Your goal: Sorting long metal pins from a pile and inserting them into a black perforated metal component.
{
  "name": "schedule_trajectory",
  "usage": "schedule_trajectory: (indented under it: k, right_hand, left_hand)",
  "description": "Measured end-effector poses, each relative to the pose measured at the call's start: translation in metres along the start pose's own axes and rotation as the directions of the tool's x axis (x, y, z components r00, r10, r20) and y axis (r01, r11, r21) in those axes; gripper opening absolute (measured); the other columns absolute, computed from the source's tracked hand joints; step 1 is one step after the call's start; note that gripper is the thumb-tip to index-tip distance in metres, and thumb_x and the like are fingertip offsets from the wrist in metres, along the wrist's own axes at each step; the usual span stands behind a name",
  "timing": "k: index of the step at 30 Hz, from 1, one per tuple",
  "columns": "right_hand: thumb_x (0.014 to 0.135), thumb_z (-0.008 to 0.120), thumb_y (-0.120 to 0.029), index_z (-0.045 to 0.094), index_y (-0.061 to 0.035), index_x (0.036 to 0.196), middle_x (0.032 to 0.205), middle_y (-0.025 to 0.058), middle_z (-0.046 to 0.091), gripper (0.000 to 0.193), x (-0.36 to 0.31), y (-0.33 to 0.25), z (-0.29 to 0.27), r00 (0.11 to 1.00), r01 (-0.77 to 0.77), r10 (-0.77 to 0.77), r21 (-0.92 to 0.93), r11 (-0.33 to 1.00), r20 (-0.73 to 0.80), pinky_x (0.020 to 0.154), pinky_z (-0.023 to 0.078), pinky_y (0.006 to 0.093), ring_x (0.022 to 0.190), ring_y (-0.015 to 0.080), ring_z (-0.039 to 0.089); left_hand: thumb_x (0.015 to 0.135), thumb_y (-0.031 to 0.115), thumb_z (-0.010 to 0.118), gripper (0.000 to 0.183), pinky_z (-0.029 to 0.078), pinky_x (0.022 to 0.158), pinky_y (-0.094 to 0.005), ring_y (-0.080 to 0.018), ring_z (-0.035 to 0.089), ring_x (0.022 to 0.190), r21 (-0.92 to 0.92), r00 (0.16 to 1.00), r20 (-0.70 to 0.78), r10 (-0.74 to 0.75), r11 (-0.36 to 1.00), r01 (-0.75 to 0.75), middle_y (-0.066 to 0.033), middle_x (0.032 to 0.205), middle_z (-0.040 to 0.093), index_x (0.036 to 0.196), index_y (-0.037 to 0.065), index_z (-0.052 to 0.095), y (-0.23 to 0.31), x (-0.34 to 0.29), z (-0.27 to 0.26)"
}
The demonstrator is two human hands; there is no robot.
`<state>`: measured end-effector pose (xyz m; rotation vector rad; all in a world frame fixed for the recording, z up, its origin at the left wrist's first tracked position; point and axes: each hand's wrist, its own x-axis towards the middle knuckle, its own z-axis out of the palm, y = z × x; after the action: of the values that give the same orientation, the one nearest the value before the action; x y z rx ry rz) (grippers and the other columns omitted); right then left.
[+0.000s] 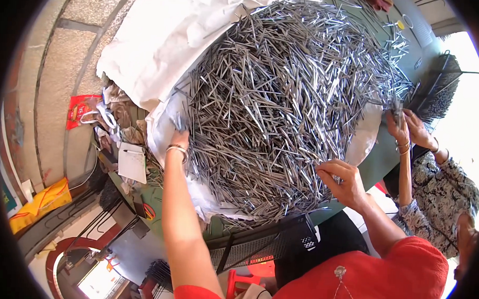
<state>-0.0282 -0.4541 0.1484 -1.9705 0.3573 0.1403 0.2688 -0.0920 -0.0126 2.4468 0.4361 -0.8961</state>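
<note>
The single fisheye view looks steeply down from the wearer's head over the near edge of the green surface point(380, 156), close enough for the heap of metal rods point(272, 108) to fill its middle, yet wide enough to reach past the left and right edges.

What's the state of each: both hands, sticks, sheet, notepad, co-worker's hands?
Metal sticks, loose, heaped, pointing in mixed directions
Left hand, at the heap's left edge, sticks by its fingertips; grip unclear
Right hand, fingers curled; grip unclear
White sheet, crumpled, partly under the sticks
Notepad, white page up, pen on it
Co-worker's hands, together at a bunch of sticks
</note>
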Motion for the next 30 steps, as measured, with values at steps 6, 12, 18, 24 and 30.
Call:
schedule_trajectory:
  k: [6,12,18,24,30]
  right_hand:
    - [0.081,0.065,-0.004,0.065,0.0003,0.094,0.088,0.0140,0.064,0.013,-0.001,-0.001,0.014,0.991,0.133,-0.133,-0.019,0.991,0.008,0.067,0.052,0.0340,0.077,0.0288,0.064]
    - [0.081,0.064,-0.003,0.065,0.0004,0.094,0.088,0.0141,0.065,0.013,-0.007,0.001,0.013,0.992,0.117,-0.116,-0.025,0.993,0.040,0.068,0.052,0.0331,0.079,0.0277,0.065]
    - [0.081,0.064,-0.004,0.065,0.0004,0.093,0.088,0.0137,0.065,0.013,-0.016,0.017,0.014,0.992,0.117,-0.115,-0.047,0.992,0.045,0.067,0.051,0.0340,0.078,0.0282,0.065]
    - [0.081,0.065,-0.004,0.065,0.0000,0.092,0.088,0.0140,0.064,0.012,-0.025,0.021,0.017,0.989,0.145,-0.140,-0.100,0.984,0.047,0.067,0.051,0.0356,0.077,0.0289,0.064]
    - [0.080,0.063,-0.005,0.063,0.0009,0.091,0.085,0.0143,0.063,0.012,-0.039,0.025,0.027,0.977,0.212,-0.214,-0.138,0.968,-0.005,0.064,0.050,0.0387,0.074,0.0317,0.062]
  left_hand:
    - [0.088,0.044,0.036,0.064,0.030,0.105,-0.0431,-0.0299,0.035,0.133,0.432,0.959,-0.095,-0.266,0.857,0.280,-0.0174,0.143,0.036,0.137,0.003,0.040,0.012,0.042,0.015]
    - [0.083,0.069,0.031,0.087,0.018,0.112,-0.0391,-0.0283,0.018,0.140,0.238,0.988,-0.089,-0.124,0.961,0.142,-0.0135,0.150,0.023,0.145,0.007,0.024,-0.001,0.019,-0.001]
    - [0.066,0.070,0.063,0.104,0.023,0.109,-0.0420,-0.0303,0.032,0.133,0.139,0.939,0.246,-0.240,0.967,0.211,-0.0140,0.147,0.030,0.141,0.004,0.034,-0.008,0.006,-0.023]
    - [0.066,0.048,0.071,0.064,0.040,0.092,-0.0412,-0.0254,0.054,0.107,0.027,0.902,0.322,-0.288,0.955,0.295,-0.0124,0.118,0.058,0.112,0.004,0.060,-0.021,0.005,-0.015]
    - [0.066,0.060,0.067,0.096,0.036,0.102,-0.0394,-0.0306,0.043,0.126,0.396,0.940,0.236,-0.248,0.908,0.140,-0.0190,0.137,0.044,0.133,-0.004,0.041,0.002,-0.011,-0.005]
